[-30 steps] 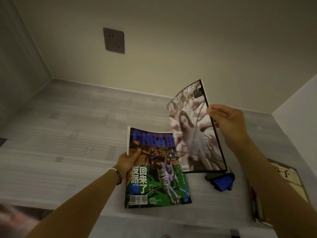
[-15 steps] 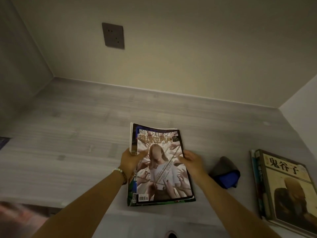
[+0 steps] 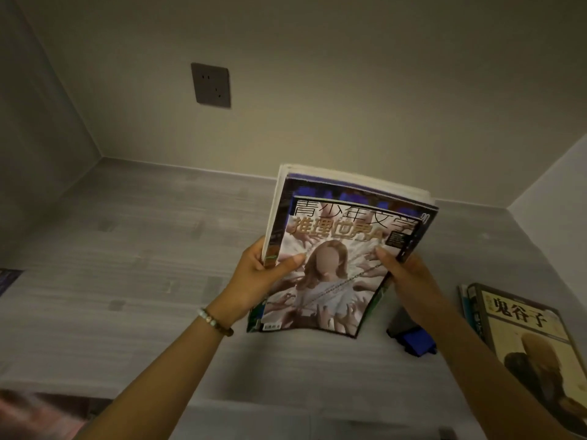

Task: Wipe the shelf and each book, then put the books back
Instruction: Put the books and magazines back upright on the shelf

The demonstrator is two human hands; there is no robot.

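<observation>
**Grey shelf [image 3: 127, 281]: magazine stack held in both hands, long axis pointing at the back wall**

Obs. Stack of magazines [image 3: 343, 236], several issues squared together, top cover facing the camera. It is tilted: the far short edge is raised toward the back wall and the near short edge hangs low over the shelf. Whether that edge touches the wood, cannot tell. The long axis runs near-to-far, leaning slightly right.

Hands. Left hand [image 3: 263, 274] grips the left long edge, thumb across the cover, fingers behind. Right hand [image 3: 409, 277] grips the right long edge the same way. Both sit at mid-height of the stack, so neither is nearer; the load is shared.

Around. Folded blue-and-grey cloth [image 3: 413, 339] lies on the shelf just right of the stack's near corner, below the right forearm. A hardback book [image 3: 524, 338] lies flat on others at the right end, well apart from the stack. The shelf's bare wood is mostly to the left and behind.

Judgement. Stack appears ready for replacing. The free space is on the left-hand side, so a set-down there looks simplest.
</observation>
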